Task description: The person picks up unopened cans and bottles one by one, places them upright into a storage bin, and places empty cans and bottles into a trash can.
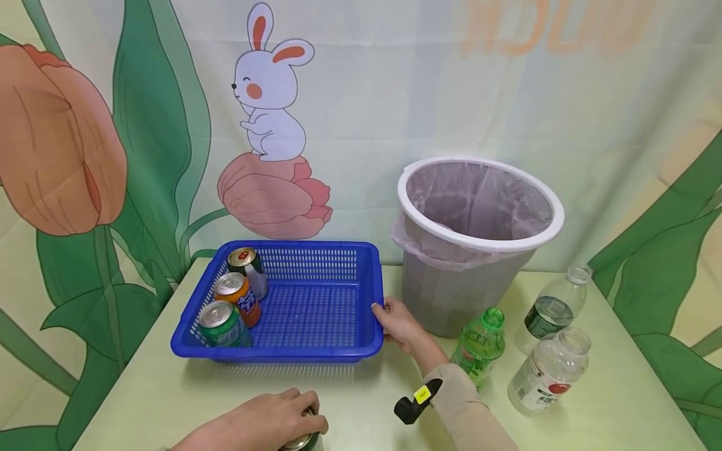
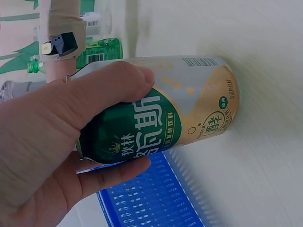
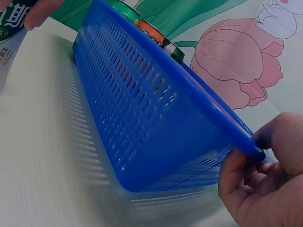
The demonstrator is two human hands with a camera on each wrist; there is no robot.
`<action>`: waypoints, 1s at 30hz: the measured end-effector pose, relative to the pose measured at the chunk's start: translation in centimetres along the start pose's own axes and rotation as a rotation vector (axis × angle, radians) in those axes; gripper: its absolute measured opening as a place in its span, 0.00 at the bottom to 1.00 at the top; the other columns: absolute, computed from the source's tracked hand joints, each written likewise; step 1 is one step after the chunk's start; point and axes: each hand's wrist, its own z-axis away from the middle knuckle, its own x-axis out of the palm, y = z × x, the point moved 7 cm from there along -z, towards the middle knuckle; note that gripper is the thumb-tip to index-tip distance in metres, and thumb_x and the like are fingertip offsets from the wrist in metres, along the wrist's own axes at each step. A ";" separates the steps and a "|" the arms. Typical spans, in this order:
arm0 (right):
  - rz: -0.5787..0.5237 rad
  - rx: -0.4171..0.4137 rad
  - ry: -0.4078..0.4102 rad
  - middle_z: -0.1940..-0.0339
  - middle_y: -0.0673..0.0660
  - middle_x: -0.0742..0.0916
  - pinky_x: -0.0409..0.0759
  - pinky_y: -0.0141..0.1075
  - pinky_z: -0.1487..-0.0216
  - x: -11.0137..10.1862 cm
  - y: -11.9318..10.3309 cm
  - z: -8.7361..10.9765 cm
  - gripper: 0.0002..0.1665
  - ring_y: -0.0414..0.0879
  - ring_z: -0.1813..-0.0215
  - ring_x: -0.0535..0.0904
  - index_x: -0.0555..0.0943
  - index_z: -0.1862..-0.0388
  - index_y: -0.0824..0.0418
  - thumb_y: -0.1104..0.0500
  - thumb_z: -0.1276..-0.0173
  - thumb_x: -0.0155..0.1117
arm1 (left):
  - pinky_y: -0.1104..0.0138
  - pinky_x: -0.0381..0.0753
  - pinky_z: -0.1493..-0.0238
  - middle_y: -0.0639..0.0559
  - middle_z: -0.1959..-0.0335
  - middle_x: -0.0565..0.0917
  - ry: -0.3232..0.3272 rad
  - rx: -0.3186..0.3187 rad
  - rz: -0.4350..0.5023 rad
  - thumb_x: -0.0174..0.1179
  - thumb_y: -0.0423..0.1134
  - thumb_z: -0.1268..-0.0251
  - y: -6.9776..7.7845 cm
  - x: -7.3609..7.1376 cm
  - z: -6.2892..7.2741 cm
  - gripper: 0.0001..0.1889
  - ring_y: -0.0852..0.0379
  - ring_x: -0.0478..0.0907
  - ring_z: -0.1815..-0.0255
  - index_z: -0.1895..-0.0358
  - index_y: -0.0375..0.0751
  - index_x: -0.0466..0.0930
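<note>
I have left hand (image 1: 265, 421) gripping green-gold drink can (image 2: 199, 101); right hand (image 1: 400, 326) pinching rim of blue basket (image 1: 276, 352); careless tug could jolt basket, toppling orange soda can (image 1: 247, 305).

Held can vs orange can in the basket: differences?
Colour: the held can is green, silver and gold; the orange can is orange with dark blue-and-white lettering.
Place: the held can is outside the blue basket, the orange can inside it.
Contact: the left hand grips the held can; no hand touches the orange can.
Shared: both are drink cans.
</note>
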 end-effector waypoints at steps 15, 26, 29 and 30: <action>-0.015 0.000 -0.004 0.54 0.69 0.80 0.81 0.36 0.70 0.1 0.1 0.0 0.18 0.50 0.65 0.81 0.67 0.49 0.72 0.57 0.28 0.45 | 0.72 0.79 0.61 0.58 0.53 0.72 -0.010 -0.006 -0.057 0.70 0.49 0.54 -0.1 -1.3 -0.3 0.27 0.63 0.70 0.59 0.47 0.62 0.71; -0.024 -0.008 0.001 0.56 0.69 0.80 0.81 0.36 0.71 0.2 0.1 0.0 0.17 0.49 0.66 0.81 0.67 0.51 0.71 0.58 0.28 0.46 | 0.71 0.77 0.63 0.57 0.53 0.71 0.004 -0.033 -0.096 0.74 0.44 0.61 -0.5 -2.7 -0.2 0.31 0.61 0.69 0.59 0.48 0.62 0.71; -0.021 -0.010 0.003 0.56 0.69 0.80 0.82 0.37 0.70 0.1 0.1 -0.1 0.17 0.49 0.66 0.81 0.67 0.51 0.71 0.57 0.28 0.46 | 0.71 0.77 0.62 0.57 0.53 0.71 0.018 -0.027 -0.127 0.73 0.44 0.60 -0.6 -3.2 -0.2 0.31 0.60 0.69 0.60 0.48 0.61 0.71; -0.022 -0.009 0.003 0.56 0.69 0.80 0.82 0.37 0.70 0.1 0.2 -0.1 0.17 0.49 0.66 0.81 0.67 0.51 0.71 0.57 0.28 0.46 | 0.70 0.77 0.62 0.57 0.53 0.71 0.021 -0.026 -0.135 0.73 0.44 0.60 -0.6 -3.3 -0.2 0.31 0.60 0.69 0.60 0.48 0.61 0.71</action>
